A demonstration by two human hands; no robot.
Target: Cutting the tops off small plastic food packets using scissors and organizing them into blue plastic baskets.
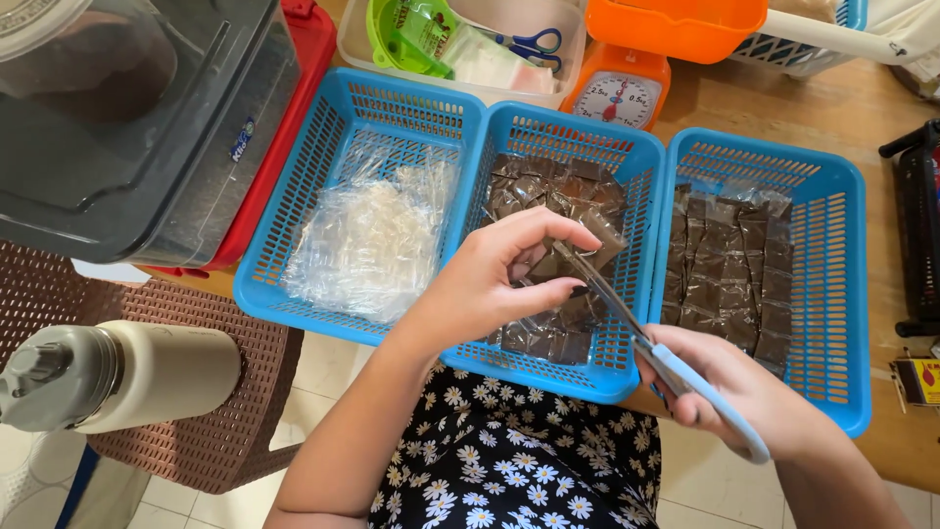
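Note:
My left hand pinches a small brown packet above the middle blue basket, which holds several loose brown packets. My right hand grips light-blue-handled scissors; their blades reach up-left and meet the packet held in my left hand. In the right blue basket, brown packets lie in neat rows. Crumpled clear plastic bags fill the left blue basket.
An orange kitchen scale and a white tub with green funnels and blue scissors stand behind the baskets. A dark lidded bin sits at the left, and a cream flask rests on a brown woven chair. The wooden table edge is at the right.

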